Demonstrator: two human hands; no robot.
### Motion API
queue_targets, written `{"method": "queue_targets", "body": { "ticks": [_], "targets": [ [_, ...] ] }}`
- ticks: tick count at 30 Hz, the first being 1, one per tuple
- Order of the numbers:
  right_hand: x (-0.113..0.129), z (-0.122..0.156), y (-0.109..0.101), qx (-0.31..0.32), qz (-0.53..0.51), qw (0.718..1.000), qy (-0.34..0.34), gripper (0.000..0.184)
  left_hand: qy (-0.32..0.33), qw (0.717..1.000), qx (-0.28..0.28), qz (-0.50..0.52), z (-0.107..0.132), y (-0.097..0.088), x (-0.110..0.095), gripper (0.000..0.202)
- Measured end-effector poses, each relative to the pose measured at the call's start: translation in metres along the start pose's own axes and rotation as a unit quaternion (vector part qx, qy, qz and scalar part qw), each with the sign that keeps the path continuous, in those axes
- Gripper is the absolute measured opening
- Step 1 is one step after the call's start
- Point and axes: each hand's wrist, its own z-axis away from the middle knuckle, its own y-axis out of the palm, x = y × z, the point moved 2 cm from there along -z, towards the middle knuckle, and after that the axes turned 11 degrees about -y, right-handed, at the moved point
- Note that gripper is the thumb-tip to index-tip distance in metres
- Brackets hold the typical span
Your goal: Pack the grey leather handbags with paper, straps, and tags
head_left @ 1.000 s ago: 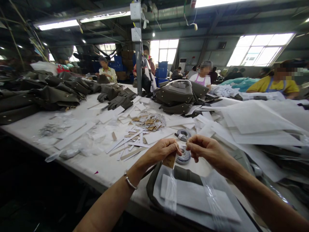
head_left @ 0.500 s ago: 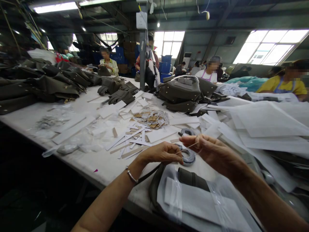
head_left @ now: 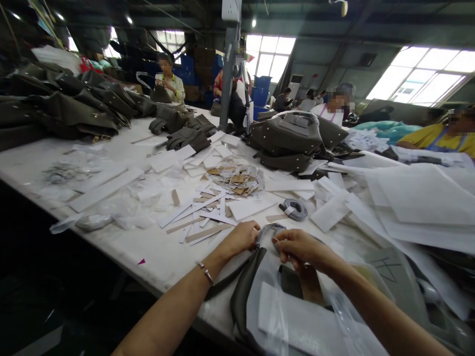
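Fingers of left hand: curled shut on top end of flat dark olive strap, centre frame. Right hand: thumb and forefinger pinched together at the same spot, on something too small to tell. Strap belongs to dark olive bag in clear plastic wrap, lower centre, at near edge of white table. Judged step: fixing a small item at the strap. It needs a fine pinch with the strap held steady. Grey cord coil sits just above. No legible writing.

A cord coil lies on the table, behind both hands, right of paper strips.
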Motion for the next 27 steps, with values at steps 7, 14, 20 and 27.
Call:
{"method": "queue_targets", "body": {
  "ticks": [7, 14, 20, 27],
  "targets": [
    [-0.017, -0.029, 0.013, 0.088, -0.113, 0.989, 0.033, 0.013, -0.024, 0.998, 0.062, 0.001, 0.003, 0.002, -0.001, 0.031],
    [-0.023, -0.036, 0.011, 0.093, -0.238, 0.967, -0.007, 0.023, -0.004, 0.998, 0.043, -0.052, -0.001, 0.004, 0.004, 0.035],
    [-0.020, -0.035, 0.011, 0.078, -0.206, 0.975, 0.029, 0.023, 0.016, 0.989, -0.044, -0.142, 0.000, -0.003, 0.000, 0.014],
    [-0.012, -0.028, -0.001, 0.033, 0.066, 0.997, -0.037, 0.038, 0.011, 0.992, -0.039, -0.119, 0.001, -0.010, -0.007, 0.005]
  ]
}}
